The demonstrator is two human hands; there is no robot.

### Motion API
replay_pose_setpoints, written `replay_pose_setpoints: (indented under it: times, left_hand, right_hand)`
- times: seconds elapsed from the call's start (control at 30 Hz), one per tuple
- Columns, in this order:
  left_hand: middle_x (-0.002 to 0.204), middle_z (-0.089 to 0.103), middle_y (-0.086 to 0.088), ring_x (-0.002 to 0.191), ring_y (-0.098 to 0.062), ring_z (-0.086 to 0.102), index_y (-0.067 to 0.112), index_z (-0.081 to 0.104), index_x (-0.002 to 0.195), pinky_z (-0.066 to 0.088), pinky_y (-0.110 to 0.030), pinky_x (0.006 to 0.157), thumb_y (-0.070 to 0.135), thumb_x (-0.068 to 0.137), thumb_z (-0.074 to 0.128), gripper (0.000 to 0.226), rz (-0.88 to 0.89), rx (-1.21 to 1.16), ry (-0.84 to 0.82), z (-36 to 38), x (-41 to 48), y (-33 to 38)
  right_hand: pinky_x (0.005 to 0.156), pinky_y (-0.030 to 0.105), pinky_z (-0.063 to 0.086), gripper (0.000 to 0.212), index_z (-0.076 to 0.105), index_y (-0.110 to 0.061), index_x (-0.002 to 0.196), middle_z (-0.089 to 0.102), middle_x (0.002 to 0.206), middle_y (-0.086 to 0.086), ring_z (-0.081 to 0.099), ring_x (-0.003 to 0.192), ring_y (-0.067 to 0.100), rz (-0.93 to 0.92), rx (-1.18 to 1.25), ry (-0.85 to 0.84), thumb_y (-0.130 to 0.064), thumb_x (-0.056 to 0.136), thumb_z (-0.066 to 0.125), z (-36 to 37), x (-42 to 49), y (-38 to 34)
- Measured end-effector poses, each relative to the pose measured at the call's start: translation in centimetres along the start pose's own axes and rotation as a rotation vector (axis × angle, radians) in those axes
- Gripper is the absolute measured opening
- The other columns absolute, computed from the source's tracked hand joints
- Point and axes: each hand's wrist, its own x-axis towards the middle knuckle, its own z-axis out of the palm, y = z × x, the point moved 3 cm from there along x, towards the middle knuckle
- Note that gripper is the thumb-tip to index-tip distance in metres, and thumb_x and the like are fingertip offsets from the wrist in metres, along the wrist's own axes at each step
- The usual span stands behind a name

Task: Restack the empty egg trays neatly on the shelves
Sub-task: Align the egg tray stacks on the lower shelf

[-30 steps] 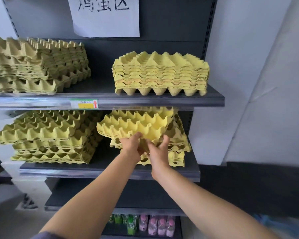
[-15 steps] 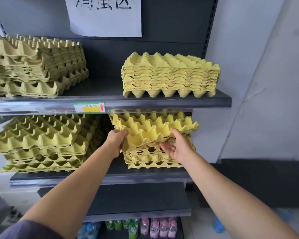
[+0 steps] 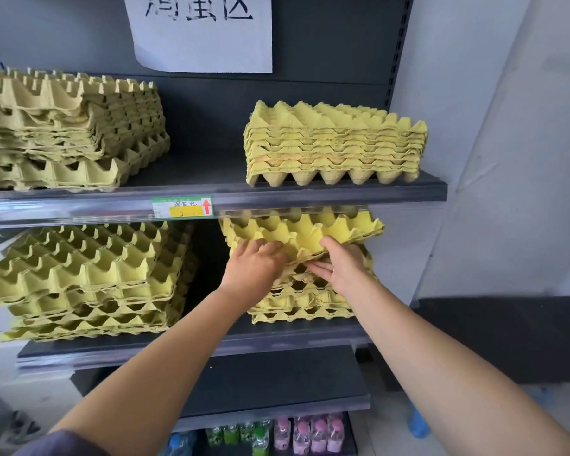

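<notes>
On the middle shelf (image 3: pixel 277 343), right side, stands a stack of yellow egg trays (image 3: pixel 303 301). Its top tray (image 3: pixel 303 232) is raised at the front and lies roughly square over the stack. My left hand (image 3: pixel 254 266) grips that tray's front edge near the left corner, fingers curled over the rim. My right hand (image 3: pixel 341 264) pinches the front edge further right, thumb on top and fingers underneath. Left on this shelf sits a skewed greenish stack (image 3: pixel 79 278). The upper shelf (image 3: pixel 343 195) carries a neat yellow stack (image 3: pixel 336 143) and an uneven greenish stack (image 3: pixel 69 126).
A paper sign (image 3: pixel 201 31) hangs on the dark back panel. A price label (image 3: pixel 182 207) sits on the upper shelf's edge. Below come a bare dark shelf (image 3: pixel 277 383) and small bottles (image 3: pixel 277 432) at the bottom. A white wall (image 3: pixel 507 159) borders the right side.
The top tray, held diagonally a second ago, has been turned square and moved back over the right stack. My hands have spread apart along its front edge.
</notes>
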Motion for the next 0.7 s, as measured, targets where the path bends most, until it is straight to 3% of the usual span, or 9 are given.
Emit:
replay_pose_setpoints:
  times: [0.1,0.2,0.3,0.37,0.43,0.5,0.57,0.63,0.7]
  left_hand:
    - [0.152,0.027,0.011,0.136,-0.021,0.030,0.032,0.043,0.136,0.017,-0.038,0.115,0.013,0.095,0.048,0.045,-0.054,-0.013,0.042,0.6,0.5,-2.1]
    - [0.152,0.027,0.009,0.138,-0.023,0.027,0.030,0.041,0.138,0.018,-0.038,0.115,0.007,0.095,0.045,0.048,-0.066,-0.038,-0.032,1.9,1.0,-2.9]
    - [0.154,0.023,0.009,0.140,-0.027,0.021,0.030,0.037,0.141,0.020,-0.038,0.114,0.001,0.094,0.044,0.056,-0.099,-0.080,-0.141,3.7,1.1,-3.3]
    - [0.154,0.023,0.008,0.141,-0.028,0.019,0.029,0.036,0.142,0.021,-0.038,0.114,0.002,0.093,0.044,0.057,-0.117,-0.114,-0.146,4.3,1.0,-3.4]
    - [0.154,0.024,0.006,0.140,-0.031,0.020,0.028,0.038,0.140,0.019,-0.041,0.115,0.016,0.095,0.047,0.047,-0.124,-0.125,-0.137,4.4,0.9,-3.1]
    - [0.153,0.026,0.005,0.139,-0.032,0.022,0.028,0.042,0.137,0.018,-0.044,0.115,0.028,0.096,0.049,0.042,-0.131,-0.099,-0.122,4.6,0.9,-2.8]
    - [0.151,0.030,0.006,0.137,-0.031,0.026,0.031,0.047,0.132,0.019,-0.045,0.114,0.021,0.096,0.049,0.038,-0.139,-0.069,-0.076,5.0,1.0,-2.7]
    - [0.150,0.032,0.008,0.136,-0.031,0.028,0.032,0.051,0.128,0.019,-0.046,0.113,0.012,0.094,0.050,0.039,-0.142,-0.076,-0.044,5.3,1.2,-2.9]
    - [0.149,0.035,0.008,0.135,-0.031,0.030,0.030,0.055,0.126,0.019,-0.046,0.112,0.008,0.093,0.051,0.040,-0.118,-0.090,-0.022,5.4,1.3,-3.0]
  right_hand:
    - [0.068,0.035,0.060,0.032,0.050,-0.005,0.117,0.056,0.112,0.020,0.067,0.083,0.030,0.034,0.052,-0.013,-0.007,0.088,0.063,1.4,0.0,0.9]
    - [0.078,0.038,0.059,0.035,0.052,-0.005,0.116,0.058,0.113,0.022,0.068,0.087,0.031,0.084,0.003,-0.030,-0.015,0.087,0.068,2.0,0.3,1.7]
    - [0.071,0.035,0.059,0.031,0.054,-0.002,0.112,0.063,0.103,0.023,0.068,0.081,0.027,0.066,-0.202,-0.021,-0.018,0.089,0.066,0.8,0.1,1.9]
    - [0.065,0.034,0.057,0.023,0.059,0.002,0.107,0.066,0.085,0.014,0.064,0.068,0.021,-0.072,-0.450,0.033,-0.016,0.092,0.060,-0.6,-0.1,1.7]
    - [0.060,0.033,0.054,0.020,0.064,-0.005,0.105,0.066,0.081,0.002,0.059,0.068,0.017,-0.353,-0.816,0.133,-0.018,0.093,0.056,-1.8,-0.5,0.8]
    - [0.064,0.027,0.047,0.020,0.062,-0.016,0.111,0.063,0.102,-0.002,0.057,0.088,0.018,-0.671,-1.254,0.254,-0.024,0.093,0.056,-2.4,-1.0,-0.1]
    - [0.087,0.036,0.043,0.035,0.054,-0.024,0.127,0.051,0.131,0.001,0.047,0.117,0.025,-0.927,-1.563,0.272,-0.027,0.092,0.056,-2.6,-0.6,-0.4]
    - [0.107,0.051,0.028,0.048,0.043,-0.030,0.140,0.035,0.150,0.002,0.029,0.137,0.029,-0.944,-1.751,0.142,-0.028,0.093,0.054,-2.7,0.3,-0.4]
    - [0.111,0.060,0.017,0.047,0.041,-0.030,0.141,0.033,0.151,0.002,0.022,0.141,0.028,-0.854,-1.852,0.016,-0.029,0.095,0.051,-2.7,1.2,-0.5]
